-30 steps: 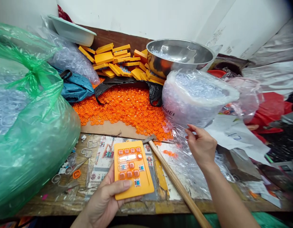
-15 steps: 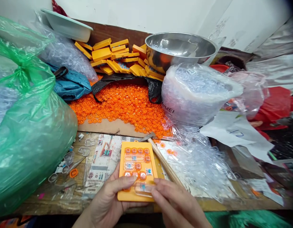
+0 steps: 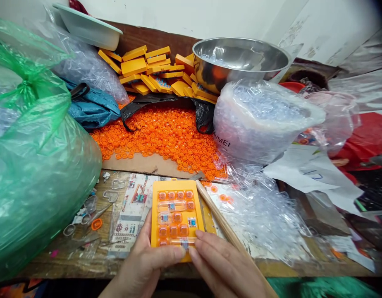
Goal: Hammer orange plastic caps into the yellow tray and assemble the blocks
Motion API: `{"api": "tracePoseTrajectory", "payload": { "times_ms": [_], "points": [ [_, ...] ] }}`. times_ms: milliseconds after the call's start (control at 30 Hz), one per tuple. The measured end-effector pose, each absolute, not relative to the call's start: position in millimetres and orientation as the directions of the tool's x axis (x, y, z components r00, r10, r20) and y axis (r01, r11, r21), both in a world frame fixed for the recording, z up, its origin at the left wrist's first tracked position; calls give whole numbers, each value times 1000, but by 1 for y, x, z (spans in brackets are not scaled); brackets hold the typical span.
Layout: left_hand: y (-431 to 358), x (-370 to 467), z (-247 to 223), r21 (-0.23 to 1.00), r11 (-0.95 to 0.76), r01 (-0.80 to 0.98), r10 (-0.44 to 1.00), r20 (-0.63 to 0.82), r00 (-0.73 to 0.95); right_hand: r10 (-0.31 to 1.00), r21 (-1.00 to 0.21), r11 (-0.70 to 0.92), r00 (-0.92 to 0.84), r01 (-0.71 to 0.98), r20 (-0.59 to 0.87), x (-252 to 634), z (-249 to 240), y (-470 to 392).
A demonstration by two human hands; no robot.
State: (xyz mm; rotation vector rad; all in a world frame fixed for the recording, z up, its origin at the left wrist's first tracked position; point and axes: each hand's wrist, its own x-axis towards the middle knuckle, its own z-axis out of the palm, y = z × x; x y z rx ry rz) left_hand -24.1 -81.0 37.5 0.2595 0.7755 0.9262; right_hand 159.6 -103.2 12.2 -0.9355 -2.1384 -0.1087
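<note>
A flat yellow case [image 3: 175, 186] with orange-rimmed round pieces and clear elongated covers is held low in the middle of the view. My left hand [image 3: 147, 256] grips its left and lower edge, the thumb lying on the bottom row. My right hand [image 3: 220, 258] has its fingertips pressed at the right end of a long clear cover [image 3: 184, 242] near the bottom of the case; its fingers are together. A small square with a blue centre [image 3: 192, 222] shows on the right of the case, with no orange ring round it.
Orange rings [image 3: 166, 136] are heaped behind the case, with yellow cases [image 3: 133, 67] stacked beyond. A steel bowl [image 3: 240, 74], a bag of clear parts [image 3: 256, 124] and loose clear parts [image 3: 265, 215] are at right. A hammer [image 3: 218, 211] lies beside the case; a green bag [image 3: 45, 182] stands left.
The case has shifted slightly left and up. My left thumb has moved down to the bottom clear cover, and my right fingers have shifted slightly left beside it.
</note>
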Motion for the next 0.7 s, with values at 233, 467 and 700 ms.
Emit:
{"api": "tracePoseTrajectory", "payload": {
  "times_ms": [233,467,700],
  "points": [
    [-83,-16,37,580,487,-652,853,-476,213,600,-156,712,-478,684,642,159,8,-103],
    [-85,-15,30,616,439,-654,851,-518,84,575,-243,744,-410,622,708,149,-19,-112],
    [-93,-30,61,680,462,-569,850,-523,66,842,-764,420,104,490,529,132,0,-59]
  ]
}}
